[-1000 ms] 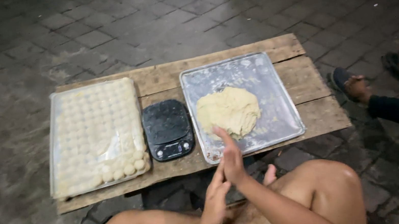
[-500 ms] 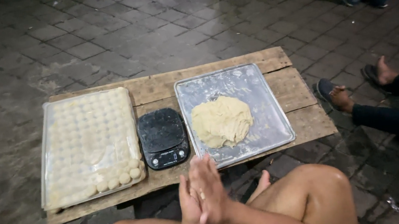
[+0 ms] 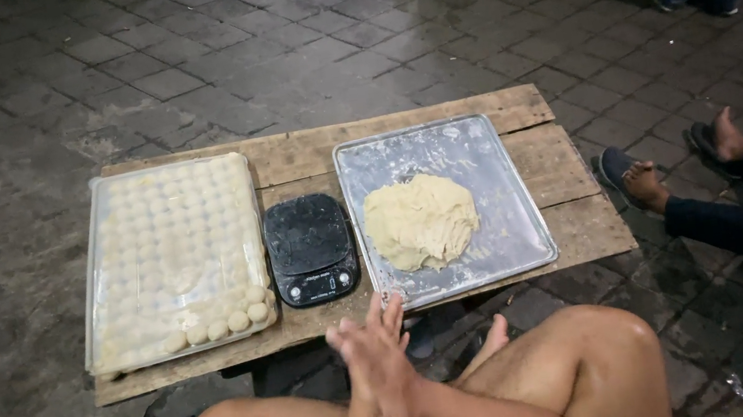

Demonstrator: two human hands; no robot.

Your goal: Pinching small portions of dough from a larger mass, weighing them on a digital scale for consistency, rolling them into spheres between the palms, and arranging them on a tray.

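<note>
Head-camera view looks down on someone sitting cross-legged at a low wooden table (image 3: 307, 155) set on wet paving, and the two hands are pressed palm to palm just this side of the table's near edge. The left hand (image 3: 362, 372) lies against the right hand (image 3: 392, 378), fingers stretched out and only slightly fanned at the tips, clamped on nothing I can make out; whether a bit of dough sits between the palms is hidden. A second ago the right hand was up over the near rim of the metal tray (image 3: 506, 210), close to the dough mound (image 3: 421, 221); since then both hands have drawn back toward the lap and come together, which reads to me as rubbing or rolling between the palms rather than reaching. The mound itself lies where it was, a pale lump in the middle of the floured tray, well apart from the hands. Left of that tray sits a black kitchen scale (image 3: 310, 247) with nothing on its plate, and further left a clear covered tray of small dough balls (image 3: 172, 258), rows nearly full. Off to the right, another person's sandalled feet (image 3: 635, 178) and dark trouser legs stretch across the paving, nowhere near the table work.
</note>
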